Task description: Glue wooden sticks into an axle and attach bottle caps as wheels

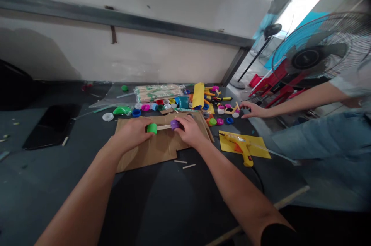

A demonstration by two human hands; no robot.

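Over a brown cardboard sheet [153,154], my left hand [135,132] grips a green cap [152,128] between its fingers. My right hand [189,130] is closed on a purple cap [174,124]. A thin wooden stick [164,127] spans the gap between the two caps. Two short stick pieces [189,166] lie on the dark table in front of the cardboard. Behind my hands are many colored caps, among them a blue one [136,113], and a plastic bag of wooden sticks [159,93].
A yellow glue gun [242,146] rests on a yellow sheet [262,143] at the right. Another person's hand [255,110] reaches beside a small assembly of caps and sticks [232,110]. A black phone [52,127] lies left; a fan [307,58] stands right.
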